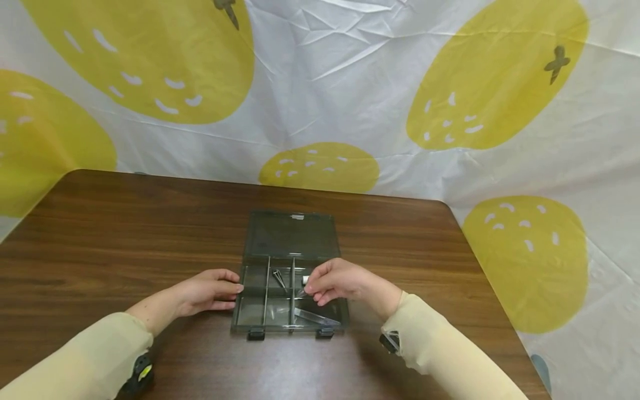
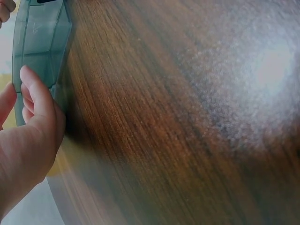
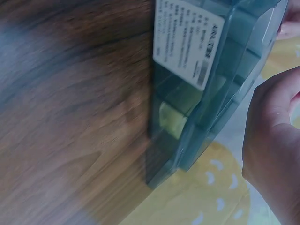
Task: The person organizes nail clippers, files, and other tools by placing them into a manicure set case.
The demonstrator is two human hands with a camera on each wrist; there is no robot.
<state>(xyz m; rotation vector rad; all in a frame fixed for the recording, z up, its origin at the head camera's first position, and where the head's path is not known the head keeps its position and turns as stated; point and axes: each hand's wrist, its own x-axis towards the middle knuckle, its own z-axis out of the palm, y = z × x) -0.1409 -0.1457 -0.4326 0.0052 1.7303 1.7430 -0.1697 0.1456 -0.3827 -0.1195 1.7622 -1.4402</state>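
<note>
Right fingers (image 1: 311, 286) pinch small white piece (image 1: 305, 279) over organizer box (image 1: 252, 314) | left fingers (image 1: 231, 289) straight, touching its side

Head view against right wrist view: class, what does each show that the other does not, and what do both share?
Only the head view shows the left hand touching the box's left side, the open lid, the dividers, and the small white piece the right hand pinches. Only the right wrist view shows the white printed label on the box's wall. Both show the box, the right hand, the table and the lemon-print cloth.
</note>
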